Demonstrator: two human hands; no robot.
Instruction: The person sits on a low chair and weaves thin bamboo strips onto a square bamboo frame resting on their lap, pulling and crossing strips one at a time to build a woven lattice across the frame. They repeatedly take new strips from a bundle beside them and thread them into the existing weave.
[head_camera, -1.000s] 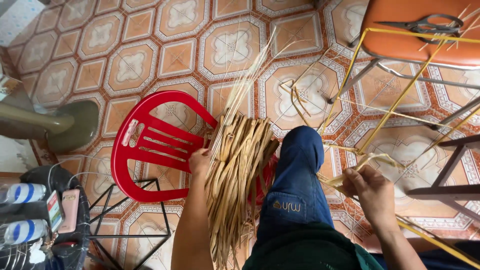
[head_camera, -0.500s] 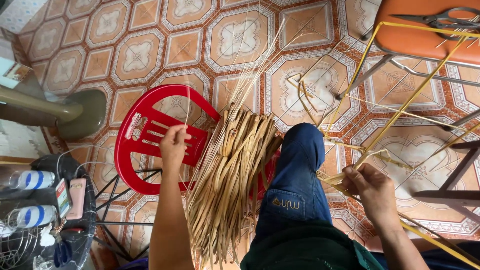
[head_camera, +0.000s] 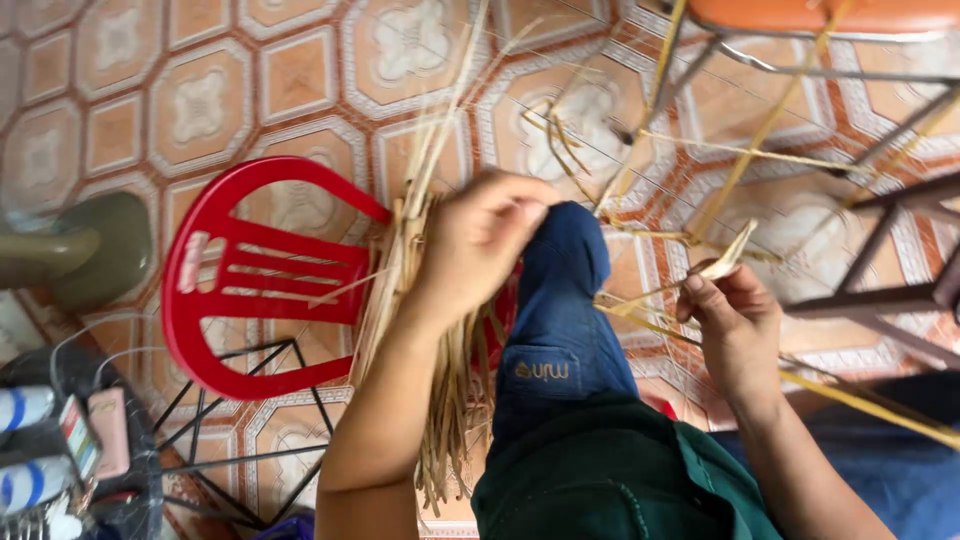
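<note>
Standing next to this person while they work with dried straw strips, so here's what I'm seeing. The left hand (head_camera: 485, 235) is up over the knee (head_camera: 565, 265), fingers curled together as if pinching a strand or two pulled from the bundle (head_camera: 440, 330). It's a bit blurred, so I can't tell for sure that anything is actually pinched. The bundle itself hangs across the lap, leaning against the red stool (head_camera: 265, 275) just beside the leg, loose ends pointing down toward the floor.

The right hand (head_camera: 735, 320) is off to the other side, closed on a flat pale strip (head_camera: 725, 262) that sticks up past the thumb, with thinner strands running through the grip out toward the metal frame (head_camera: 880, 240).

If I were giving tips for this bit: I'd pick only one strand at a time, from the top of the bundle, so the rest doesn't drag along and spill onto the tiles. I'd say keep the right hand firm on its strip so the tension doesn't slip while the left is busy. Dry straw probably cracks if bent sharply, so gentle curves. And that bundle looks like it could slide off the knee, so keeping it propped against the stool seems smart.
</note>
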